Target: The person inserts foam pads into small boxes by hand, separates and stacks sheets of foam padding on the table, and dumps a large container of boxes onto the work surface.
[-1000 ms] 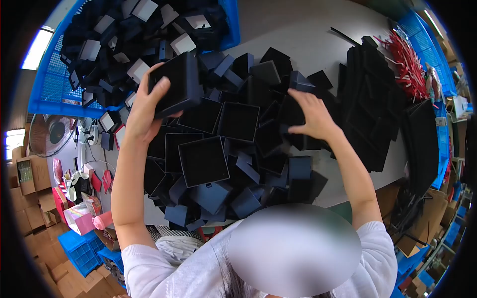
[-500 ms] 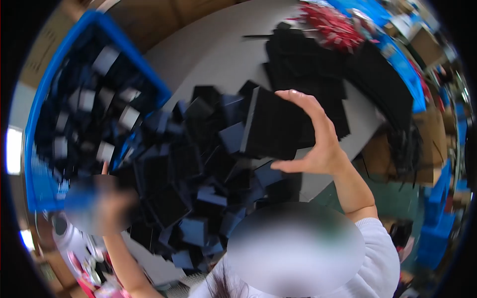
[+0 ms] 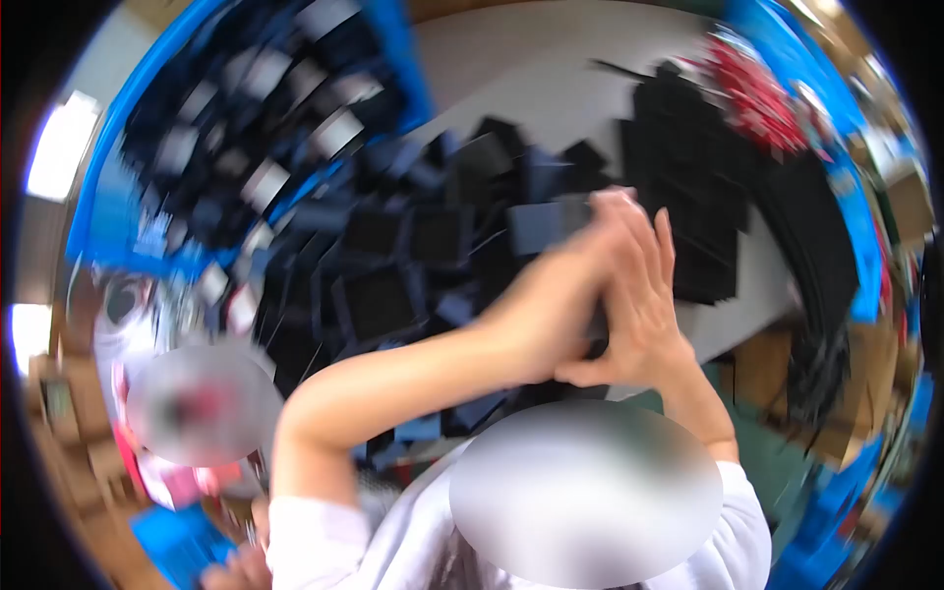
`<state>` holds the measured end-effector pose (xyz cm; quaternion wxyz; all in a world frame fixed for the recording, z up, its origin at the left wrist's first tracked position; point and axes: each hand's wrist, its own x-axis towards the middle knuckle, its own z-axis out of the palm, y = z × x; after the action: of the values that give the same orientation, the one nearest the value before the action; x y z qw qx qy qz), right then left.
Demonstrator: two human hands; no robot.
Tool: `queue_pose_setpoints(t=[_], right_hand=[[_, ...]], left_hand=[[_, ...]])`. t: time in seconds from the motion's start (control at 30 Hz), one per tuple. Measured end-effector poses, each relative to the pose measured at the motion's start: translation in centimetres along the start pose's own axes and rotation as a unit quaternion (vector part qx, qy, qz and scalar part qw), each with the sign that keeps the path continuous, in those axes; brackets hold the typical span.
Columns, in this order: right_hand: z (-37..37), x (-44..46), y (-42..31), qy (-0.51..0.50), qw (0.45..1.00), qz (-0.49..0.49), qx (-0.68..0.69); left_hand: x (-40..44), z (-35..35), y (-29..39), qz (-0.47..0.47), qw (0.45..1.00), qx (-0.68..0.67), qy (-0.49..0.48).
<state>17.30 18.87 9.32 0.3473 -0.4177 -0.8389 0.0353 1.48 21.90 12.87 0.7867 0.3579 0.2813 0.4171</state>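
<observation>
Boxes (image 3: 379,300), dark & mostly open-topped, lie in a jumbled pile on the pale worktop (image 3: 531,69), mid-view, L of & around the hands; some lie tilted, others show blue-grey sides. L hand (image 3: 575,280), arm reaching across the pile, is up against or overlapping R hand (image 3: 644,315); motion blur there, so can't tell whether it's grasping anything. R hand has fingers extended close together, thumb spread twd the L; dark patch shows in the gap btwn the two, but can't tell if that's a held box or the pile behind, so R grip unclear too. Just beyond R hand: stack of flat black sheets (image 3: 678,187), w/ more black sheets (image 3: 811,226) bending over the worktop's R edge. Red-and-white bundle (image 3: 752,98) sits near the stack, far R. Blue crate (image 3: 418,84), upper L, full of dark pcs w/ pale faces.
</observation>
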Motion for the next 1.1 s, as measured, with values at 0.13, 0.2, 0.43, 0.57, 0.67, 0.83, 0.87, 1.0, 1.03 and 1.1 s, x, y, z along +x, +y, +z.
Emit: queue_pose_setpoints(t=[0.13,0.2,0.43,0.57,0.67,0.83,0.87,1.0,1.03,1.1], right_hand=[[1.7,-5.4,-1.0,-0.149,0.980,0.082,0.107],[2.4,-6.9,-1.2,-0.118,0.988,-0.055,0.087],[3.5,-0.9,-0.8,0.027,0.994,-0.083,0.066],[5.4,0.0,-0.6,0.006,0.978,-0.112,0.176],[6.6,-0.2,0.5,0.016,0.966,0.007,0.256],[8.8,-1.6,1.2,-0.053,0.949,0.102,0.295],[9.3,-1.7,1.0,-0.062,0.938,0.128,0.317],[11.0,-0.2,0.7,-0.080,0.920,0.143,0.357],[11.4,0.1,0.6,-0.088,0.920,0.137,0.356],[12.0,1.4,0.3,-0.127,0.920,0.102,0.356]], left_hand=[[0.5,0.0,-5.1,-0.022,0.986,-0.166,0.018],[0.1,-0.9,-5.8,-0.077,0.972,-0.220,0.030],[-3.0,-2.3,-7.1,0.009,0.970,-0.244,0.002],[-7.5,-4.1,-3.9,0.090,0.989,0.089,0.080],[-11.8,-8.4,-2.2,0.325,0.797,0.452,0.234],[-16.1,-15.3,-3.1,0.302,0.669,0.568,0.373],[-16.4,-15.7,-3.4,0.290,0.675,0.566,0.374],[-15.5,-17.0,-2.8,0.247,0.630,0.670,0.305],[-15.2,-17.2,-2.7,0.233,0.617,0.698,0.279],[-14.4,-17.3,-2.0,0.195,0.617,0.722,0.246]])
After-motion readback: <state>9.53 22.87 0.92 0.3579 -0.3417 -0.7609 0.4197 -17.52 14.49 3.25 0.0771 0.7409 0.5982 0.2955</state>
